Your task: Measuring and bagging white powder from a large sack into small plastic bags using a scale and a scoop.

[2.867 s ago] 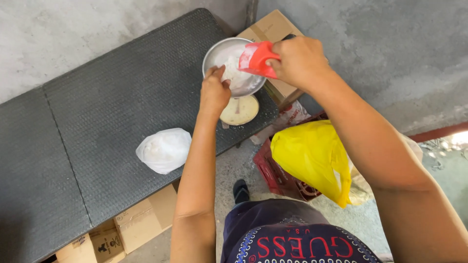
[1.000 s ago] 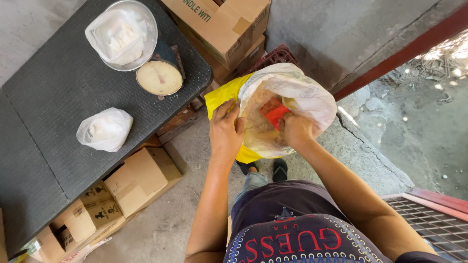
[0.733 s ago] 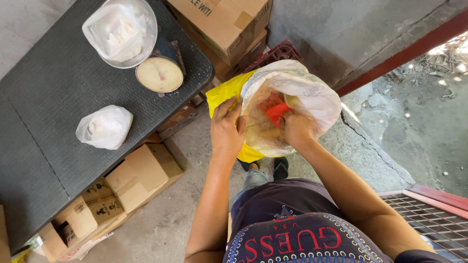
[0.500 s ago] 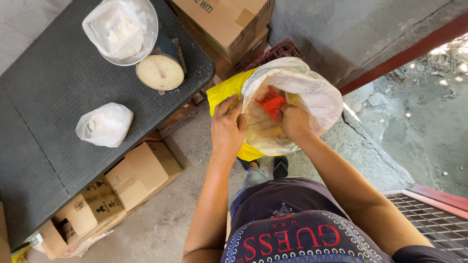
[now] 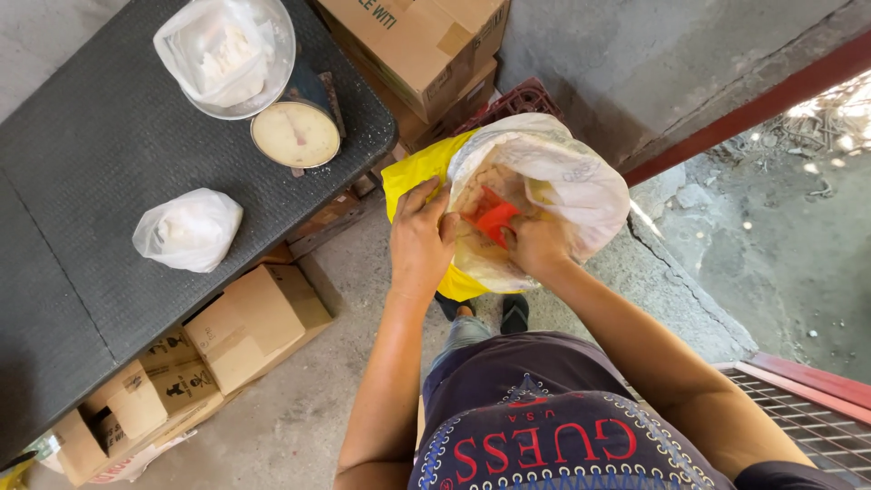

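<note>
1. The red scoop sits partly sunk inside the open sack at 1 o'clock from the torso; the sack's contents are hard to make out.
2. The right hand is inside the sack's mouth, fingers closed round the scoop's handle.
3. The left hand grips the sack's rim at 9 o'clock, thumb inward.
4. The counter runs out of view.
</note>
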